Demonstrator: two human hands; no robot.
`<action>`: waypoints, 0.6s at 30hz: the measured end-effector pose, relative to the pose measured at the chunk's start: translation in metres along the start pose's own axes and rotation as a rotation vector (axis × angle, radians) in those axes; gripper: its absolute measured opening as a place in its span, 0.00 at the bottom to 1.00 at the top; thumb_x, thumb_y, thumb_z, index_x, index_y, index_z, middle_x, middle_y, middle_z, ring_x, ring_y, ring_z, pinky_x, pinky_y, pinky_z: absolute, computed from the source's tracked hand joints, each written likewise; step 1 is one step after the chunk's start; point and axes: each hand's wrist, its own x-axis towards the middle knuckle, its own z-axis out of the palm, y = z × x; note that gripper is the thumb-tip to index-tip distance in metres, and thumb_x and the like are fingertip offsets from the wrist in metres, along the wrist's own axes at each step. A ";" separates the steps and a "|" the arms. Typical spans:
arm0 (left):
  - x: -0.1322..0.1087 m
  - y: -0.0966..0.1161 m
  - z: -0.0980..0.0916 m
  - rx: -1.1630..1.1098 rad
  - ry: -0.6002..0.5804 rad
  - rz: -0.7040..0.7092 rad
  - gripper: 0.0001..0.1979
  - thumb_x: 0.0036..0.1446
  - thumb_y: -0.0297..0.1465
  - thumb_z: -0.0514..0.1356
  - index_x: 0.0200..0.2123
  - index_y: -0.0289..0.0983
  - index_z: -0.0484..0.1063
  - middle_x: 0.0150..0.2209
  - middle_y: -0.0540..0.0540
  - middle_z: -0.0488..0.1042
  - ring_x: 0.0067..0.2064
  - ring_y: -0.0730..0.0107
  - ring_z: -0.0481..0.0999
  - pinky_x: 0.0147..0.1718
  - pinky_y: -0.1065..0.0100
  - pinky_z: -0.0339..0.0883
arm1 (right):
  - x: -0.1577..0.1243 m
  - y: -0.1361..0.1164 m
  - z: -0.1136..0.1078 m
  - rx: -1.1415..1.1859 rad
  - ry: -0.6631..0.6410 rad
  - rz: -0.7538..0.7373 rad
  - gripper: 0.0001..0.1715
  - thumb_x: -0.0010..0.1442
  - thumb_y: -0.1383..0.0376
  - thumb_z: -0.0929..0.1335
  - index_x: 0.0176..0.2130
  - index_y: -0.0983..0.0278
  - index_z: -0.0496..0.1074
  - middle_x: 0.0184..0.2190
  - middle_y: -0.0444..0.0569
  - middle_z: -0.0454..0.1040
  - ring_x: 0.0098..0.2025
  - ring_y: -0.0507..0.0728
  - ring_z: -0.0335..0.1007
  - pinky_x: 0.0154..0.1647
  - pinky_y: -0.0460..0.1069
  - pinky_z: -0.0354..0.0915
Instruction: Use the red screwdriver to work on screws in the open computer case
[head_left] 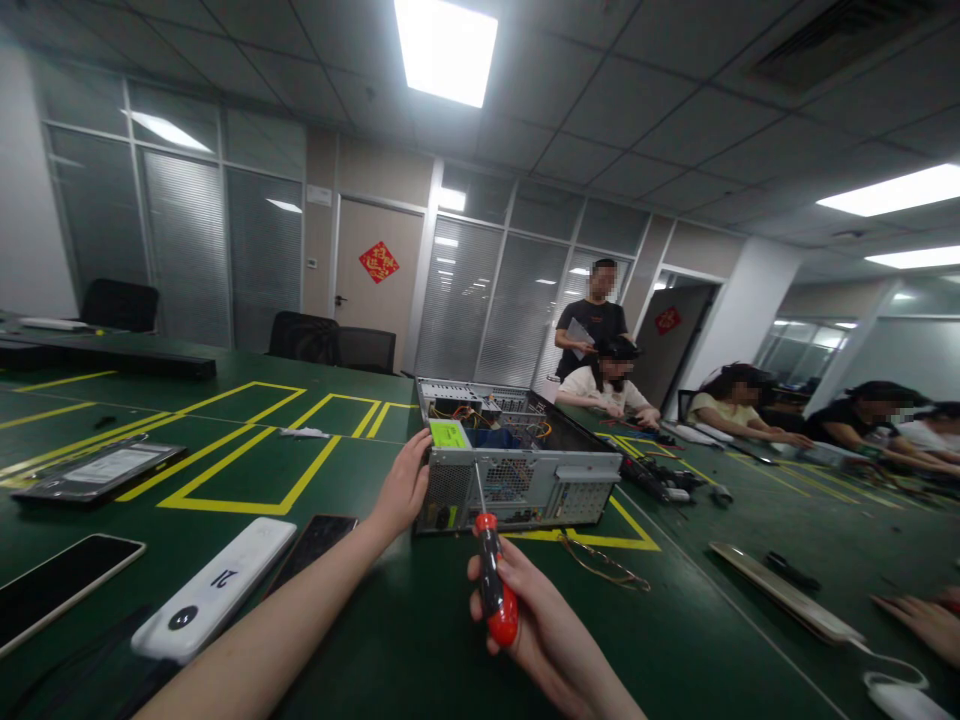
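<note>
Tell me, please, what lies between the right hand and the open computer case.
In the head view, a screwdriver: the right hand grips its handle, and its shaft points toward the computer case; contact is unclear.

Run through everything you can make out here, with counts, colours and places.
Table: one, green, across the foreground
Tape outlines: several, yellow, on the table
Computer case: one, silver-grey, open-topped, table centre
Hard drive: one, dark with pale label, left
Phone: one, black, lower left
Device marked 21: one, white, lower left
Flat device: one, dark, beside it
Long bar: one, black, far left
Chairs: at least three, black, beyond the table
Diamond signs: two, red, at the back
Ceiling lights: three, white, overhead
Other people: several, mixed clothing, right side
Assorted parts: uncounted, mostly black, right of the case
Screwdriver: one, red and black, lower centre
Left hand: one, bare, at the case
Right hand: one, bare, round the screwdriver
</note>
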 end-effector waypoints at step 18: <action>0.000 0.000 0.000 -0.002 0.005 0.015 0.22 0.63 0.30 0.43 0.60 0.38 0.51 0.61 0.40 0.55 0.63 0.63 0.54 0.61 0.53 0.49 | 0.002 0.001 -0.002 -0.018 0.012 0.004 0.22 0.54 0.62 0.67 0.48 0.62 0.59 0.33 0.46 0.71 0.27 0.52 0.70 0.17 0.44 0.67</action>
